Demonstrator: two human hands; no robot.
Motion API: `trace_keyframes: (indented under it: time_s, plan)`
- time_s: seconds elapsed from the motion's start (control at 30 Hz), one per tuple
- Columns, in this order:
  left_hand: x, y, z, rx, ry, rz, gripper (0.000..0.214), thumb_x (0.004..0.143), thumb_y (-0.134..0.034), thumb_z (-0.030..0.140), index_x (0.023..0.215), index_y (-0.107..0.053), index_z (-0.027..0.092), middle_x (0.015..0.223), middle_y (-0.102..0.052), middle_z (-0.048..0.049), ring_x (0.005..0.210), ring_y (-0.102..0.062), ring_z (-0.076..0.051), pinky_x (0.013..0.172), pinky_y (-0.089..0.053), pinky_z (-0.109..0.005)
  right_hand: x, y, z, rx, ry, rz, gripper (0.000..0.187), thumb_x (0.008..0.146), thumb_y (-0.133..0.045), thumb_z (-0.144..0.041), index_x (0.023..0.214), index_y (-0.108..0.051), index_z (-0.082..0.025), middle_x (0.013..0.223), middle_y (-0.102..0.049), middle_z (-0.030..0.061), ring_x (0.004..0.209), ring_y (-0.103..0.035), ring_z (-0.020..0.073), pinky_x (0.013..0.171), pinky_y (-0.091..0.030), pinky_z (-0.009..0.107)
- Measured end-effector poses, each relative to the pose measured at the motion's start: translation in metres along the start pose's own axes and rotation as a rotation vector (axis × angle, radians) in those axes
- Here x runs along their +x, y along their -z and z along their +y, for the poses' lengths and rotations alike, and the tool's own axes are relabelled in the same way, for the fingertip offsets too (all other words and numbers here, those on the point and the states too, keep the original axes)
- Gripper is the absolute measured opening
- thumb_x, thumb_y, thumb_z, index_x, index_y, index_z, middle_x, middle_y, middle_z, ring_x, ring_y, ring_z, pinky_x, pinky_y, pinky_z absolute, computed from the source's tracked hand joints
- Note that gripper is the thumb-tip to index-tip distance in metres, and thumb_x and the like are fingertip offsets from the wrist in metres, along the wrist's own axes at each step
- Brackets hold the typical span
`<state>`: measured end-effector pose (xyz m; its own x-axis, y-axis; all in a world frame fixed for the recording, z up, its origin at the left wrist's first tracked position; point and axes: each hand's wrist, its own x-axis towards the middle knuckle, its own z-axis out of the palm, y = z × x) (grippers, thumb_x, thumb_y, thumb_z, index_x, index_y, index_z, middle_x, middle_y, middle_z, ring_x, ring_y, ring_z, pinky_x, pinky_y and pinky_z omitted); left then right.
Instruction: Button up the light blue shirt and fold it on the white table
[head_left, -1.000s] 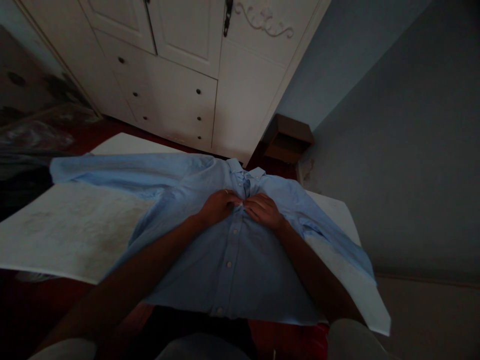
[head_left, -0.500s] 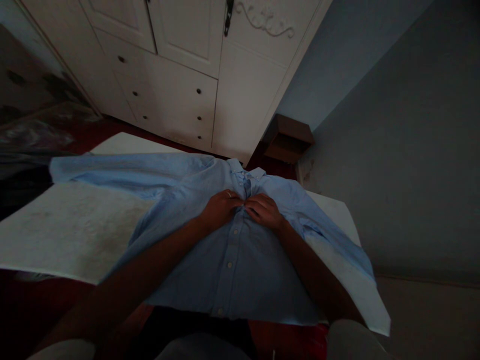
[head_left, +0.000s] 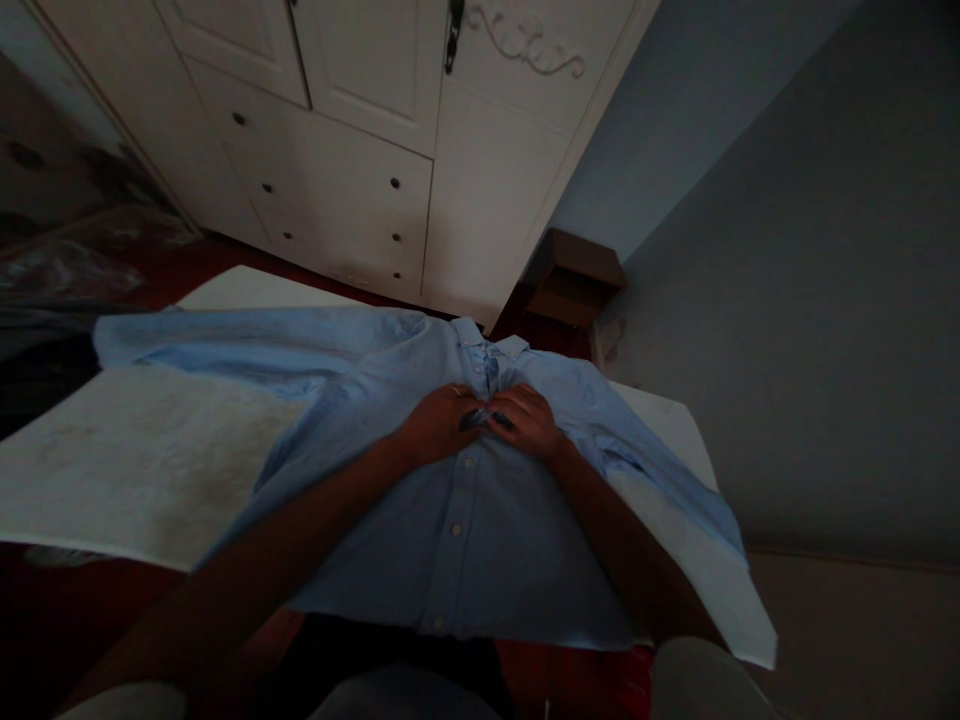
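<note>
A light blue button-up shirt (head_left: 450, 520) lies face up on a white board (head_left: 135, 470), collar away from me, one sleeve stretched out to the left. My left hand (head_left: 435, 425) and my right hand (head_left: 529, 420) meet at the button placket just below the collar (head_left: 487, 350). Both hands have their fingers curled and pinched on the placket edges near an upper button. A ring shows on my left hand. Lower buttons run down the front toward me.
A white wardrobe with drawers (head_left: 360, 170) stands beyond the board. A small brown wooden shelf (head_left: 577, 275) sits at the grey wall to the right. Dark red floor and a dark bundle (head_left: 45, 330) lie at the left.
My hands stay at the same spot on the placket; the fingers have shifted slightly, and a small dark gap now shows between the placket edges.
</note>
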<state>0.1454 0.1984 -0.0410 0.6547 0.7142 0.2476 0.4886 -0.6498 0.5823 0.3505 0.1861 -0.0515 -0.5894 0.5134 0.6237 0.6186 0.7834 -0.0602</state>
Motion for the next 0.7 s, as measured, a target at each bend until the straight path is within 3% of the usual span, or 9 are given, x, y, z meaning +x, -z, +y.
trace_keyframes:
  time_s: [0.23, 0.7]
  plan:
    - [0.002, -0.012, -0.003, -0.026, 0.049, 0.079, 0.024, 0.082, -0.058, 0.014, 0.102, -0.072, 0.019, 0.098, -0.07, -0.0082, 0.096, -0.063, -0.021, 0.09, -0.051, -0.036, -0.001, -0.002, -0.001, -0.003, -0.106, -0.119, 0.01, 0.089, -0.057, -0.027, 0.094, -0.063, -0.021, 0.09, -0.071, 0.0063, 0.082, -0.065, 0.0191, 0.077, -0.048, 0.035]
    - [0.002, -0.015, 0.002, -0.039, 0.089, 0.102, 0.034, 0.082, -0.048, 0.008, 0.102, -0.073, 0.02, 0.096, -0.071, -0.0066, 0.091, -0.064, -0.02, 0.087, -0.051, -0.036, 0.0, -0.01, -0.002, -0.003, -0.261, -0.149, 0.011, 0.08, -0.065, -0.03, 0.088, -0.066, -0.021, 0.082, -0.07, 0.0049, 0.079, -0.064, 0.0206, 0.078, -0.047, 0.036]
